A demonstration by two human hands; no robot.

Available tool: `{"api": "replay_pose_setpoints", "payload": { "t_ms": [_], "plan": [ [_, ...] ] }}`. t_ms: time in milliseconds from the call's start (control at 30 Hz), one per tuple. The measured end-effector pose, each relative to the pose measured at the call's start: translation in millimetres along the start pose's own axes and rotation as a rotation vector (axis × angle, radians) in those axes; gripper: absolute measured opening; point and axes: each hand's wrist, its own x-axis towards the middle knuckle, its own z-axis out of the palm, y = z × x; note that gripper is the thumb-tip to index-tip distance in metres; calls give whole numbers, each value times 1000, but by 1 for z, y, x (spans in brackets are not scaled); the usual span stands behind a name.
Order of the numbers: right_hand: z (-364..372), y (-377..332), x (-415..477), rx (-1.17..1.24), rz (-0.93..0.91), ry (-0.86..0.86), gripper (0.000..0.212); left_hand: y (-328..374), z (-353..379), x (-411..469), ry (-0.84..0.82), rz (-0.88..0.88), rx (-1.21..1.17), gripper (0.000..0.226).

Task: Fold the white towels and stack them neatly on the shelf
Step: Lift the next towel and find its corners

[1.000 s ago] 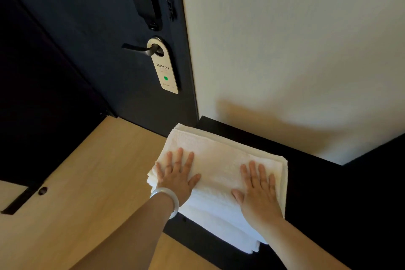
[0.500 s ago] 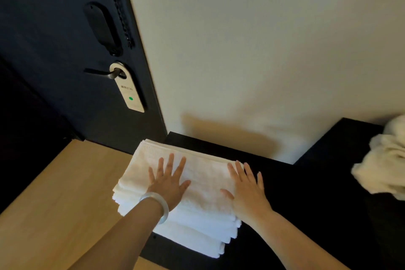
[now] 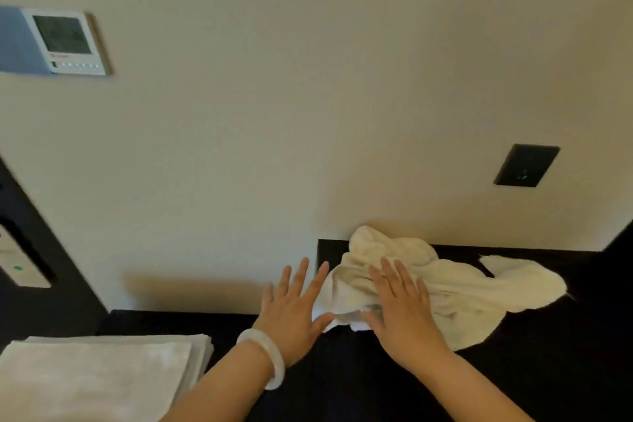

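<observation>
- A crumpled white terry towel [image 3: 455, 291] lies in a loose heap on the black shelf top [image 3: 342, 384], against the cream wall [image 3: 274, 130].
- The right hand [image 3: 400, 315] rests flat on the heap's left part, fingers straight and slightly spread, holding nothing.
- The left hand [image 3: 294, 312], with a pale stone bangle [image 3: 270, 361] on its wrist, is spread wide just beside the towel's left edge, fingers straight.
- A stack of folded white towels [image 3: 96, 377] sits at the lower left, well apart from both hands.
</observation>
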Motion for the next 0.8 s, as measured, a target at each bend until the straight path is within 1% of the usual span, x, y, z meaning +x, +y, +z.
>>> {"api": "replay_pose_setpoints", "payload": {
  "t_ms": [100, 167, 200, 267, 333, 367, 433, 500, 533, 567, 633, 667, 733, 800],
  "plan": [
    [-14, 85, -3, -100, 80, -88, 79, 67, 17, 30, -44, 8, -26, 77],
    [-21, 137, -8, -48, 114, -142, 79, 109, 31, 50, -77, 0, -9, 83],
    [-23, 159, -12, -26, 112, -161, 78, 127, 38, 57, -91, -13, 14, 84],
    [-25, 191, -23, -29, 79, -153, 69, 154, 50, 65, -102, -43, 124, 79],
    [-32, 207, -31, -59, 49, -126, 57, 171, 58, 63, -58, -80, 233, 70],
    [-37, 213, -31, -31, 51, -136, 55, 176, 58, 61, -35, -92, 240, 67],
    [-50, 223, -27, 132, 137, -215, 56, 181, 52, 57, -1, -107, 218, 62],
    [-69, 237, -20, 397, 264, -268, 59, 180, 43, 54, 38, -118, 208, 57],
    [-78, 243, -17, 536, 292, -270, 54, 179, 39, 54, 62, -133, 188, 54],
    [-89, 247, -14, 647, 282, -233, 42, 179, 34, 54, 92, -157, 150, 50],
    [-113, 249, -11, 763, 239, -83, 20, 183, 24, 58, 167, -207, 73, 46],
    [-128, 248, -8, 808, 222, -8, 12, 186, 18, 62, 212, -227, 39, 46],
    [-155, 250, -1, 891, 201, 95, 8, 194, 4, 72, 305, -252, -66, 45],
    [-179, 257, 3, 986, 193, 138, 12, 198, -13, 80, 373, -284, -188, 36]
  ]
}}
